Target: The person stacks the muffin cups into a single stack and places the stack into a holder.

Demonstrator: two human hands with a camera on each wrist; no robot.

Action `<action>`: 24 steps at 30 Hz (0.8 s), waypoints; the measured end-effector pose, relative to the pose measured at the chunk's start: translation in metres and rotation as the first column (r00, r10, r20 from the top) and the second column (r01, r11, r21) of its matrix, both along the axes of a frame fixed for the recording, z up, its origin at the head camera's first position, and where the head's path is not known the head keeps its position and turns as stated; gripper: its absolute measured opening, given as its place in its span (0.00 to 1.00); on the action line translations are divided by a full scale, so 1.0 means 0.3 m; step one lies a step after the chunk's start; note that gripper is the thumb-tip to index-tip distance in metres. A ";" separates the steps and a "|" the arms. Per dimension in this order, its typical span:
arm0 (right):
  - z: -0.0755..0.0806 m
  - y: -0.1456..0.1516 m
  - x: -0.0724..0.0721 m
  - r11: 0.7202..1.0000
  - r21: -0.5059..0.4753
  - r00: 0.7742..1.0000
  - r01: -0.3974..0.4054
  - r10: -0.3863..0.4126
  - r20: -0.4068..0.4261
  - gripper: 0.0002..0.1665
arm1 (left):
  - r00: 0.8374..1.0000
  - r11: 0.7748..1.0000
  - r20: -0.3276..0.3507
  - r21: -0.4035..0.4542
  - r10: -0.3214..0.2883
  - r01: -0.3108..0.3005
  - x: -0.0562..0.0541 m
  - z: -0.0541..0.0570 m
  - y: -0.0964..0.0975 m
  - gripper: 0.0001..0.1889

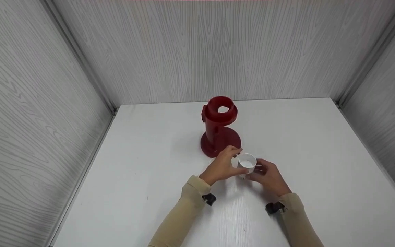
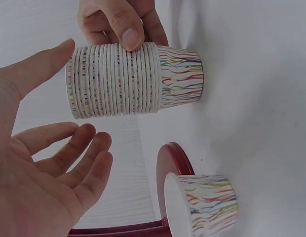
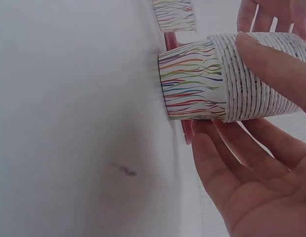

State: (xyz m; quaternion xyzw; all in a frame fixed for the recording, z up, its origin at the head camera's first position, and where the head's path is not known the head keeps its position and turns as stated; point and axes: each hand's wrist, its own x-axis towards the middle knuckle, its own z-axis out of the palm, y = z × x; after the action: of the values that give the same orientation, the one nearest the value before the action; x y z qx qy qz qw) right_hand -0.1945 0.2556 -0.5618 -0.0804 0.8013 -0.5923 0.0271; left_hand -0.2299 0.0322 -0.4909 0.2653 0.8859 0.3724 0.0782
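Observation:
A tall stack of nested paper cups, white with colourful wavy lines, stands upright on the table. My right hand grips it from the right, its thumb on the rims and its fingers along the opposite side, as the right wrist view shows. At the stack's top, my left hand spreads thumb and fingers around the uppermost rim; the thumb tip is at the edge, and whether it touches I cannot tell. A single paper cup of the same pattern stands by the red stand, mostly hidden behind my left hand in the head view.
The red stand, with a round base and a ring-shaped top, rises just beyond my hands. Grey wood-grain panels enclose the white table at the back and both sides.

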 end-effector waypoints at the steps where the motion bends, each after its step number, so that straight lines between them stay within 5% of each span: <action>1: -0.001 -0.002 0.001 1.000 0.001 1.000 -0.003 0.003 0.003 0.37 | 1.000 1.000 -0.007 0.001 0.000 0.000 0.000 -0.001 -0.016 0.41; 13: 0.007 0.001 -0.002 1.000 -0.005 0.999 0.019 -0.019 0.035 0.38 | 0.993 0.991 0.023 0.055 0.120 -0.121 -0.023 -0.052 -0.206 0.43; 24: 0.006 0.009 0.011 1.000 -0.008 0.999 0.022 -0.021 0.038 0.37 | 0.990 0.987 0.040 0.082 0.135 -0.138 -0.019 -0.145 -0.248 0.41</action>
State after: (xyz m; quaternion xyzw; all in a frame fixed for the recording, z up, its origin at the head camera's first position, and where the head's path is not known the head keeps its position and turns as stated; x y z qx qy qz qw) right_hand -0.1913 0.2582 -0.5600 -0.0608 0.7990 -0.5973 0.0354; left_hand -0.2356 -0.0421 -0.5344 0.2005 0.8840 0.4186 0.0563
